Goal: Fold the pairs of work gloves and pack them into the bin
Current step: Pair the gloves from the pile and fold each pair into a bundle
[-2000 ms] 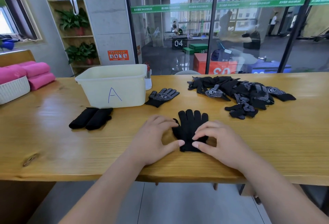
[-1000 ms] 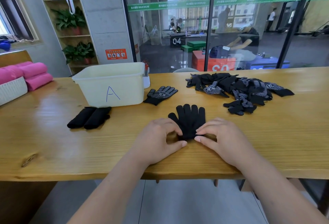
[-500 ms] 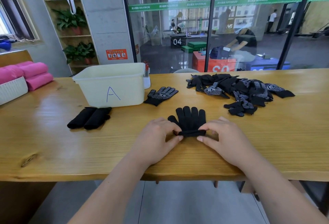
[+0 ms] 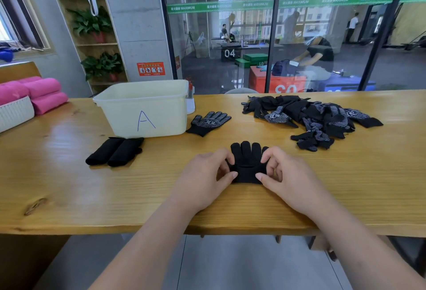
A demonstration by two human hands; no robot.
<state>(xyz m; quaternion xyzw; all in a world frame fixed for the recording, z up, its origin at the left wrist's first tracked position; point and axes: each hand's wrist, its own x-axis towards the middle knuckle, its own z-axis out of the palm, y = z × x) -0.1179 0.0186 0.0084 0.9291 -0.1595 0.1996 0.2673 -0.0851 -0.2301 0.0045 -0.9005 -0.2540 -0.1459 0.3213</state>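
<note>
At near edge of bench (image 4: 69,186), centre | left hand (image 4: 205,174) curled, pinching left side of black glove pair (image 4: 247,171), cuff end doubled over | right hand (image 4: 284,174) curled, pinching right side | folded pair (image 4: 115,153) lying left, just before bin marked A (image 4: 143,110) | dotted glove (image 4: 208,122) just right of bin | loose glove pile (image 4: 311,117) far right

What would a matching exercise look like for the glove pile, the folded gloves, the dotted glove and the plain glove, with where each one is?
Things:
1. pile
2. folded gloves
3. dotted glove
4. plain glove

Places:
A. pinched between the left hand and the right hand
B. just right of the bin
C. farthest right
D. just in front of the bin

Pairs: 1-C, 2-D, 3-B, 4-A
</note>
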